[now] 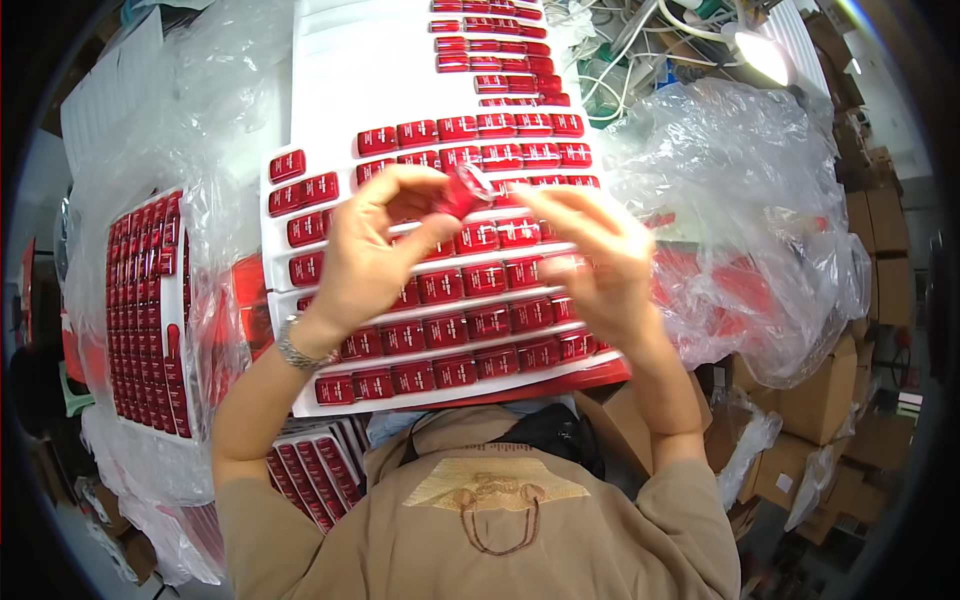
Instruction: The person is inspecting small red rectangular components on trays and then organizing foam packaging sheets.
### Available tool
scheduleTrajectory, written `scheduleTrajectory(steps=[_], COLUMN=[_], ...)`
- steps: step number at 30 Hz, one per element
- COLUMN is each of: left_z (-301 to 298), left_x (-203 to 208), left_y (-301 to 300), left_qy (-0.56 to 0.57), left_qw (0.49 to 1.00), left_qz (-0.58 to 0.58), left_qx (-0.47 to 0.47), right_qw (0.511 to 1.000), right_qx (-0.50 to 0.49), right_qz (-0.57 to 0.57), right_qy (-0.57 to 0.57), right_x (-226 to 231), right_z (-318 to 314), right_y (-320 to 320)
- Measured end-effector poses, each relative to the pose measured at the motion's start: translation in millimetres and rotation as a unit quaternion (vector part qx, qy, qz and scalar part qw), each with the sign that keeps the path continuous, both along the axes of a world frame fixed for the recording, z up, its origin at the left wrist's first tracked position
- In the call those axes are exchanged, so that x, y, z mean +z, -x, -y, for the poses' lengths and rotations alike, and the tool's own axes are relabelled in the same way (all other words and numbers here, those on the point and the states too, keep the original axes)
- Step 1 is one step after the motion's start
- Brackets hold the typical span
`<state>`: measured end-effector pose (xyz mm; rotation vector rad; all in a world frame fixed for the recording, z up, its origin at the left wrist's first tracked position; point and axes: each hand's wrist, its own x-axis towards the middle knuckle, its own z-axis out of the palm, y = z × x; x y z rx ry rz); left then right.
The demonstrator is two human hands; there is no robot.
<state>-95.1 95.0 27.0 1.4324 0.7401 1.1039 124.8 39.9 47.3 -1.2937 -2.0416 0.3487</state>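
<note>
My left hand [375,245] pinches a small glossy red container [464,192] between thumb and fingers, raised over the white tray [330,90]. The container is tilted, and its pale, shiny round end faces right. My right hand [600,255] is just right of it, fingers apart and stretched toward that end; motion smears some of them. I see nothing held there. Rows of similar red containers [440,288] with light print lie on the tray under both hands. My hands hide part of the middle rows.
Another tray of red containers [145,310] stands at the left amid clear plastic sheeting [225,110]. More filled trays [315,480] are stacked below. Crumpled plastic [740,190] and cardboard boxes [810,400] are at the right. Tangled white cables [625,50] and a lit lamp [765,57] are behind.
</note>
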Motion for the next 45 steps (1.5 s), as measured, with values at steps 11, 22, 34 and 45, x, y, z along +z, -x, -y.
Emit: scheduleTrajectory(steps=[11, 22, 34, 45], left_z=[-104, -62, 36, 19], left_x=[-42, -30, -2, -41], left_y=[92, 108, 29, -4], left_qy=[-0.260, -0.295, -0.064, 0.034], left_qw=[0.837, 0.800, 0.991, 0.990], left_qz=[-0.473, -0.511, -0.119, 0.022], left_qx=[0.093, 0.109, -0.008, 0.132], right_qw=[0.882, 0.930, 0.980, 0.983], right_qx=[-0.341, -0.332, 0.078, -0.019], right_qz=[0.276, -0.084, -0.183, -0.180], right_qy=[0.172, 0.133, -0.016, -0.007], right_x=[-88, -58, -10, -42], right_z=[74, 20, 11, 15], right_y=[-214, -143, 57, 31])
